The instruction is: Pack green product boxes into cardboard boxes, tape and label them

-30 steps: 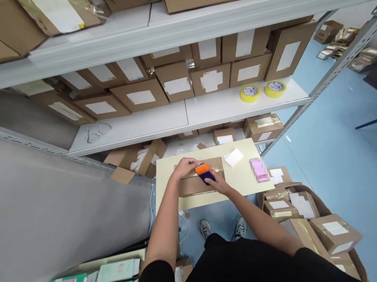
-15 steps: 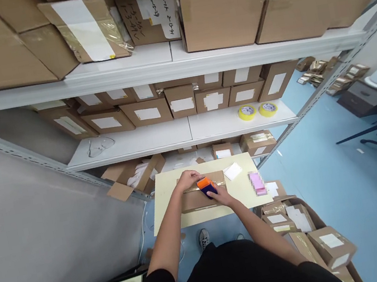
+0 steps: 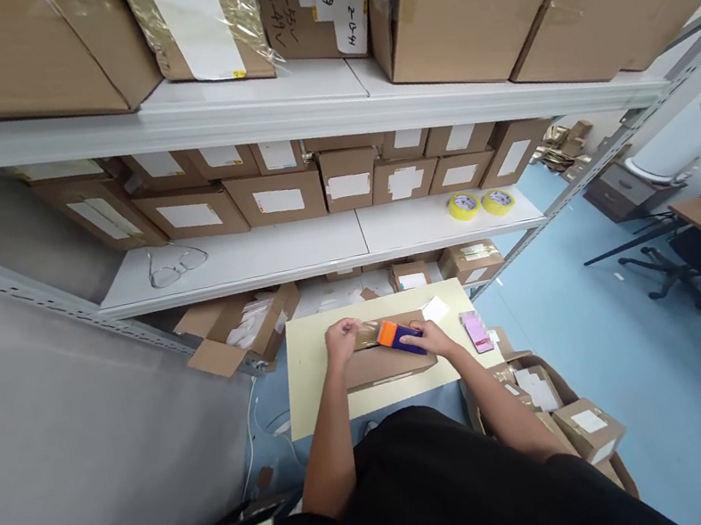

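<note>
Orange and dark blue, the tape dispenser (image 3: 390, 333) is gripped in my right hand (image 3: 432, 338), fingers closed around its dark end, over the cardboard box (image 3: 386, 367) on the pale yellow table (image 3: 313, 376). My left hand (image 3: 341, 342) is at the box's left end, fingers narrow; whether they pinch anything, I cannot tell. White paper (image 3: 436, 309) lies beside the box's far right corner.

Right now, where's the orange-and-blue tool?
In the head view, the orange-and-blue tool is in the right hand, over the cardboard box on the cream table, just right of the left hand.
</note>
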The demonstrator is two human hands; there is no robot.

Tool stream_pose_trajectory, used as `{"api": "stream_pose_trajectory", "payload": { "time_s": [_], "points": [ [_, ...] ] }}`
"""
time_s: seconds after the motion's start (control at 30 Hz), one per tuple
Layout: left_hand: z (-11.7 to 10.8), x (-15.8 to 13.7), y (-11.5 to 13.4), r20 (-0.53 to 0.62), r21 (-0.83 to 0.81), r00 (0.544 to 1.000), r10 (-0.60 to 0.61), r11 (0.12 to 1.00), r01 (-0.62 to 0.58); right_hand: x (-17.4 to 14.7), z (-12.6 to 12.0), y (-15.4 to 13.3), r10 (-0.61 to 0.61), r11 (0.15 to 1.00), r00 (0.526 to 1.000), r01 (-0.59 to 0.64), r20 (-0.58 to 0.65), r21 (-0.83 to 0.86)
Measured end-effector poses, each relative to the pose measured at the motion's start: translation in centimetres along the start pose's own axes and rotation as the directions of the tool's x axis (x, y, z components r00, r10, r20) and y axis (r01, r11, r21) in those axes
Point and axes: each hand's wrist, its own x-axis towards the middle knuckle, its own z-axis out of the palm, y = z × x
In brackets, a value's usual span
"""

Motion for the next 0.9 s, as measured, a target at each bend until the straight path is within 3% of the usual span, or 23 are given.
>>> {"api": "stream_pose_trajectory", "payload": {
  "time_s": [0.07,0.13,0.23,0.4,0.57,0.9],
  "points": [
    [-2.9,0.7,-0.7,-0.088,-0.02,0.996,-0.009,1.0,0.007,-0.4,-0.8,0.5,0.029,0.999,0.999,-0.03,-0.019,-0.029],
    [-5.3,1.1,-1.8,-0.098,-0.048,0.995,-0.014,0.999,0.01,-0.7,-1.4,1.0,0.064,0.996,0.998,-0.064,-0.014,-0.055],
    [-6.9,0.4,-4.0,-0.11,-0.115,0.992,-0.062,0.992,0.049,-0.4,-1.5,1.1,0.095,0.987,0.995,-0.09,0.035,-0.131],
    [-6.7,-1.7,-8.4,-0.186,-0.158,0.946,-0.264,0.959,0.236,1.4,-1.1,-0.2,0.072,0.955,0.992,-0.039,0.105,-0.293],
    [-6.5,-2.2,-11.1,-0.177,-0.203,0.888,-0.425,0.898,0.389,2.7,-0.1,-0.7,0.069,0.925,0.993,-0.027,0.097,-0.378],
    [-4.2,-3.2,-14.6,-0.027,-0.25,0.838,-0.545,0.815,0.522,3.8,0.7,-0.5,0.126,0.884,0.984,-0.055,0.124,-0.465]
  ]
}}
